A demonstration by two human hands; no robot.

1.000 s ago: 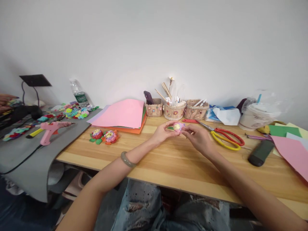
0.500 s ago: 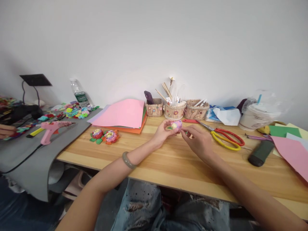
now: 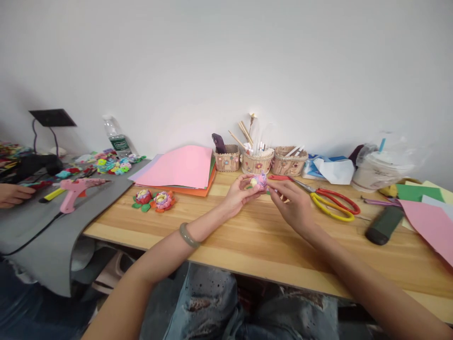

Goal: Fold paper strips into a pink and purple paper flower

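Observation:
A small pink and purple foam flower (image 3: 258, 181) with a yellow centre is held above the wooden table (image 3: 247, 236), in front of the middle basket. My left hand (image 3: 239, 195) pinches it from the left and below, a grey bangle on that wrist. My right hand (image 3: 295, 202) closes its fingertips on the flower's right side. Two finished foam flowers (image 3: 154, 200) with green leaves lie on the table to the left.
A stack of coloured sheets (image 3: 180, 171) lies at the back left. Three small baskets (image 3: 257, 161) hold sticks and pens. Red and yellow scissors (image 3: 331, 202), a dark case (image 3: 382, 225) and a lidded cup (image 3: 378, 170) lie right. A pink glue gun (image 3: 75, 191) lies on grey felt; another person's hand (image 3: 12, 194) rests far left.
Both hands have lifted the flower slightly and turned it, so its purple petals show more. The other person's hand at far left has come onto the grey felt.

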